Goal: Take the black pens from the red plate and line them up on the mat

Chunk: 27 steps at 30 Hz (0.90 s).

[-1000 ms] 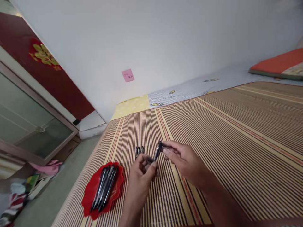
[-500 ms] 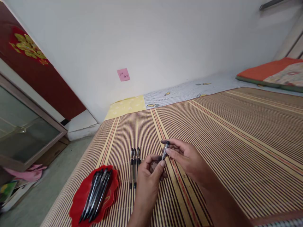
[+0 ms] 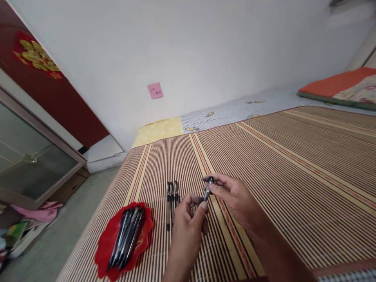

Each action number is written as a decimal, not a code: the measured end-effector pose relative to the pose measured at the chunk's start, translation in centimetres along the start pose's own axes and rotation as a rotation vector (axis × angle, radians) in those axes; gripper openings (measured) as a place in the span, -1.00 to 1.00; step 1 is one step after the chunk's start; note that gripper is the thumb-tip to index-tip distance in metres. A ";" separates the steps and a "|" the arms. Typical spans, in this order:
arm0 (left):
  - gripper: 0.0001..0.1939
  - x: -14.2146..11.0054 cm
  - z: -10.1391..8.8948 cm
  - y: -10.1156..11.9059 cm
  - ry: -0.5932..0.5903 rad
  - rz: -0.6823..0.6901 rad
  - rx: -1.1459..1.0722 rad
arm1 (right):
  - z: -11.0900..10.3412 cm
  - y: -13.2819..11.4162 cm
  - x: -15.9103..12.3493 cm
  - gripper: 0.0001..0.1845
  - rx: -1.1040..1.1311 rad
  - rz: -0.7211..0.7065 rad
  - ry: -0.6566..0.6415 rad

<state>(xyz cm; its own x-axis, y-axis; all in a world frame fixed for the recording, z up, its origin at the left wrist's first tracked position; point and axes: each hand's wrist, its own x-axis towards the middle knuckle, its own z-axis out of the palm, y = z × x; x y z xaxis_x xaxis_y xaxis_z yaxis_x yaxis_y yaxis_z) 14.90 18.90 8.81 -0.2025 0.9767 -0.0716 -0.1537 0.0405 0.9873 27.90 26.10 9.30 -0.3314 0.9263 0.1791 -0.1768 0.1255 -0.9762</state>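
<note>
Both of my hands grip one black capped pen (image 3: 207,192), tilted above the striped mat (image 3: 264,188). My left hand (image 3: 189,223) pinches its lower part, which is mostly hidden by the fingers. At the cap end, my right hand (image 3: 230,194) is closed with thumb and fingertips on it. Left of my left hand, three black-capped pens (image 3: 172,199) lie side by side on the mat, partly covered by that hand. A red scalloped plate (image 3: 105,239) sits further left, with a bunch of similar black pens (image 3: 126,239) lying in it.
The mat covers a bed against a white wall bearing a pink note (image 3: 155,90). An orange folded quilt (image 3: 337,84) lies at the far right. On the left are a glass-panelled cabinet (image 3: 35,156) and a pink cloth (image 3: 39,211) on the floor.
The view has shifted slightly, so the plate, pens and mat appear a little further right. Both hands keep hold of the same pen in nearly the same pose.
</note>
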 end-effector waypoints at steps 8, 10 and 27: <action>-0.66 -0.5 -0.8 -0.2 -0.141 -0.151 -0.099 | -4.9 0.8 1.3 -0.69 0.202 -0.019 0.476; -0.65 -0.4 -0.7 -0.2 -0.108 -0.131 -0.152 | -6.1 1.0 1.4 -0.69 0.252 -0.054 0.472; -0.67 0.2 -0.2 -0.4 0.066 -0.004 -0.281 | -0.1 -0.1 -0.1 -0.67 0.205 0.028 -0.150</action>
<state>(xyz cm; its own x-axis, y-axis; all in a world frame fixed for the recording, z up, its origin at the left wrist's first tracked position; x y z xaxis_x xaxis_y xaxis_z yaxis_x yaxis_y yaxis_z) 14.72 19.03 8.38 -0.2629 0.9603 -0.0936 -0.4149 -0.0249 0.9095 28.08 26.05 9.40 -0.4701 0.8633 0.1838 -0.3451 0.0118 -0.9385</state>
